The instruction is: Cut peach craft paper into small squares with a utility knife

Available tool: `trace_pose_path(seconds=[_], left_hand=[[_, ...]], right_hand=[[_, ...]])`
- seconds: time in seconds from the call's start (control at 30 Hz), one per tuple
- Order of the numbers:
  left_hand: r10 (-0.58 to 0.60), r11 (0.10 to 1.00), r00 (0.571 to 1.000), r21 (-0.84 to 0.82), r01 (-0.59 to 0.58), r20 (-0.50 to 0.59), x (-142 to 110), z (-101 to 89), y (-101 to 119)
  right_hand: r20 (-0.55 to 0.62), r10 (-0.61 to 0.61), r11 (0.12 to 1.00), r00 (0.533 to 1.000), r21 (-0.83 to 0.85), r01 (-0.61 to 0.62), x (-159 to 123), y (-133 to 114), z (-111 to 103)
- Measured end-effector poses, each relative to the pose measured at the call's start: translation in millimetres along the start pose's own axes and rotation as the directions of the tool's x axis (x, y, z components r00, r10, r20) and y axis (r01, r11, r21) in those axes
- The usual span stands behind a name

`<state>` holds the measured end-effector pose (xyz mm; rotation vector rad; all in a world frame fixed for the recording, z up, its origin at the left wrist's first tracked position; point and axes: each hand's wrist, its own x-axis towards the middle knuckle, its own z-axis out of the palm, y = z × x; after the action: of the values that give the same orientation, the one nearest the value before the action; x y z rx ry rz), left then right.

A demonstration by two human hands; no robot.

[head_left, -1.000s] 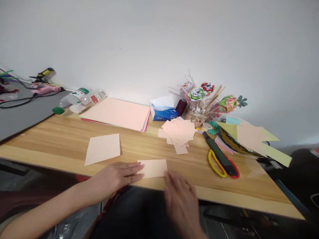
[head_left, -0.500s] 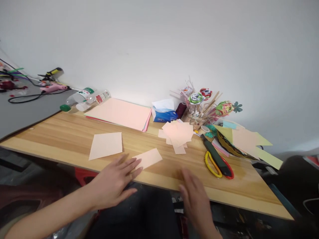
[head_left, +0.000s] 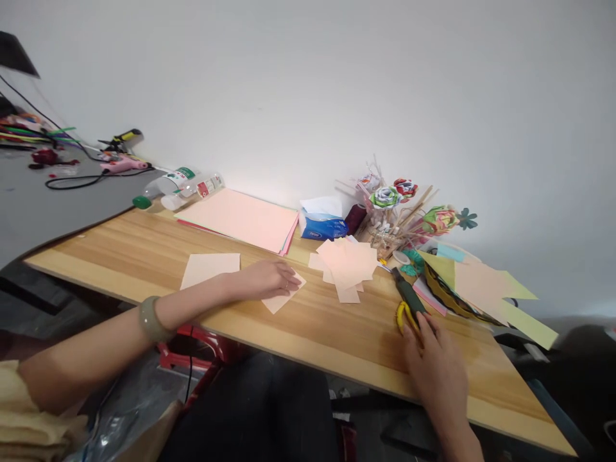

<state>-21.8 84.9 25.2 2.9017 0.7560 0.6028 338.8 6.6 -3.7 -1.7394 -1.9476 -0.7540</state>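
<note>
My left hand (head_left: pixel 272 280) rests on a small pale pink paper strip (head_left: pixel 276 304), its fingers flat across it and hiding most of it. Partly behind that forearm lies a larger pale pink paper piece (head_left: pixel 210 266). My right hand (head_left: pixel 439 362) is at the scissors (head_left: pixel 403 318), thumb and fingers closed about the yellow handle; its red handle is hidden by the hand. A long dark green tool (head_left: pixel 407 292) lies over the scissors, and my fingers touch its near end. Between the hands sits a loose pile of pale pink paper pieces (head_left: pixel 347 262).
At the back are a stack of coloured sheets (head_left: pixel 240 218), a blue tissue pack (head_left: pixel 323 226), a dark thread spool (head_left: pixel 356 218) and paper flowers (head_left: pixel 385 197). Two plastic bottles (head_left: pixel 173 183) lie at left. Yellow-green paper (head_left: pixel 532 324) overhangs the right edge.
My right hand has moved right and forward from the front edge to the scissors. My left hand has moved forward over the strip, which now lies turned and slightly farther in.
</note>
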Motion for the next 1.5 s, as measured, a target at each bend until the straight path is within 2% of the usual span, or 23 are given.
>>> trace_pose_path(seconds=[0.1, 0.2, 0.33, 0.47, 0.53, 0.63, 0.73, 0.8, 0.87, 0.93, 1.0, 1.03, 1.1, 1.2, 1.3, 1.4, 1.5], left_hand=[[0.075, 0.995, 0.988, 0.061, -0.083, 0.133, -3.5, 6.7, -1.8], [0.043, 0.986, 0.983, 0.15, -0.07, 0.177, -5.6, 11.2, -1.7], [0.022, 0.987, 0.976, 0.152, -0.056, 0.215, 1.7, 11.0, -6.2], [0.009, 0.986, 0.937, 0.152, -0.066, 0.348, 13.1, 6.1, -10.2], [-0.003, 0.981, 0.924, 0.181, -0.071, 0.381, 15.8, 6.4, -8.4], [-0.04, 0.971, 0.951, 0.237, -0.036, 0.306, 15.4, 13.3, 0.0], [-0.131, 0.962, 0.978, 0.259, 0.086, 0.162, 12.0, 20.8, 11.5], [-0.194, 0.957, 0.98, 0.23, 0.178, 0.047, 8.0, 20.8, 17.9], [-0.202, 0.967, 0.979, 0.152, 0.205, -0.04, 2.3, 16.6, 21.8], [-0.167, 0.985, 0.985, 0.045, 0.169, -0.053, -4.0, 11.2, 22.9], [-0.136, 0.99, 0.991, -0.042, 0.136, -0.008, -9.4, 8.7, 22.1], [-0.139, 0.988, 0.99, -0.061, 0.14, 0.015, -11.3, 9.3, 21.2], [-0.173, 0.983, 0.984, -0.05, 0.175, 0.049, -13.7, 14.1, 19.2], [-0.199, 0.98, 0.975, 0.009, 0.199, 0.097, -15.1, 25.5, 15.9], [-0.182, 0.983, 0.973, 0.034, 0.179, 0.143, -16.5, 33.8, 13.8], [-0.189, 0.982, 0.969, 0.035, 0.186, 0.157, -18.0, 36.1, 13.6], [-0.213, 0.977, 0.966, 0.033, 0.211, 0.148, -18.9, 36.5, 14.4]], right_hand=[[0.034, 0.004, 1.0, 0.999, -0.022, -0.003, 5.1, 11.8, 6.1], [0.076, -0.008, 0.999, 0.997, -0.046, 0.012, 10.9, 17.7, 14.6], [0.096, -0.038, 0.995, 0.995, -0.09, 0.047, 17.2, 22.0, 25.3], [0.091, -0.032, 0.987, 0.995, -0.152, 0.046, 21.8, 29.5, 32.4], [0.096, -0.031, 0.982, 0.995, -0.181, 0.048, 23.6, 33.3, 35.1], [0.119, -0.057, 0.976, 0.991, -0.202, 0.08, 26.0, 36.1, 37.9], [0.135, -0.069, 0.97, 0.988, -0.222, 0.098, 27.7, 34.5, 36.7], [0.137, -0.059, 0.964, 0.989, -0.248, 0.092, 28.4, 31.6, 31.9], [0.134, -0.04, 0.957, 0.99, -0.279, 0.076, 28.4, 26.8, 23.1], [0.127, -0.022, 0.95, 0.992, -0.307, 0.06, 27.0, 19.1, 10.0], [0.122, 0.001, 0.952, 0.993, -0.304, 0.036, 23.1, 7.7, -6.2], [0.128, 0.013, 0.962, 0.992, -0.272, 0.022, 19.7, 0.7, -14.7], [0.173, 0.009, 0.994, 0.985, -0.106, 0.009, 9.9, -14.8, -30.8], [0.283, -0.113, 0.98, 0.952, 0.191, 0.06, -10.8, -36.6, -48.5], [0.324, -0.315, 0.916, 0.892, 0.35, 0.196, -29.6, -51.7, -57.6], [0.338, -0.462, 0.866, 0.82, 0.372, 0.335, -38.9, -61.4, -61.3], [0.333, -0.532, 0.84, 0.779, 0.324, 0.435, -40.2, -69.2, -62.6]])
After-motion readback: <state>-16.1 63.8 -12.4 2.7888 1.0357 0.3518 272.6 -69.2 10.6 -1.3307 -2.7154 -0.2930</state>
